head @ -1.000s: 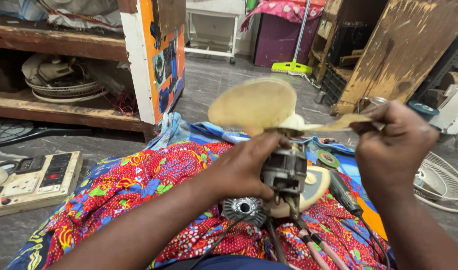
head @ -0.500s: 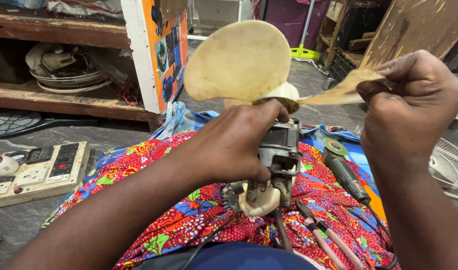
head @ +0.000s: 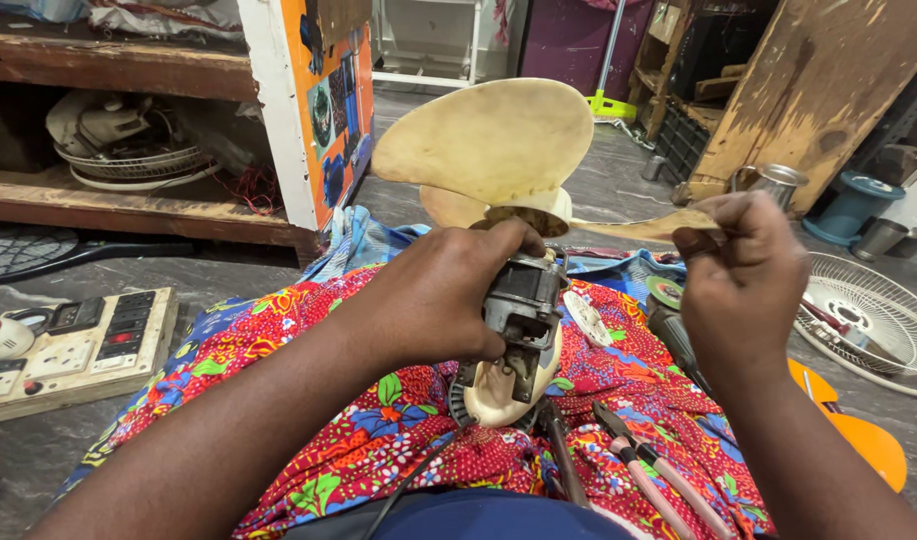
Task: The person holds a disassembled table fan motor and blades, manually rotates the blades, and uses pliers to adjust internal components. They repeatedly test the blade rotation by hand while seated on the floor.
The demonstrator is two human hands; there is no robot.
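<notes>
My left hand (head: 444, 295) grips the grey metal fan motor (head: 524, 300), held upright over the red flowered cloth (head: 379, 430) on my lap. A cream plastic housing (head: 499, 385) hangs under the motor. On top sits the yellowed fan blade (head: 484, 140), one broad lobe facing me. My right hand (head: 744, 275) pinches the edge-on blade tip (head: 649, 225) at the right.
A wooden switchboard (head: 74, 350) lies on the floor at left. A shelf (head: 129, 200) holds fan parts. A wire fan guard (head: 869, 320) lies at right. Pliers and a screwdriver (head: 649, 470) rest on the cloth. An orange disc (head: 859, 430) lies near my right arm.
The motor and blade have been lifted and tipped more upright, so the broad lobe now faces me. My right hand has stayed on the blade tip and moved slightly inward.
</notes>
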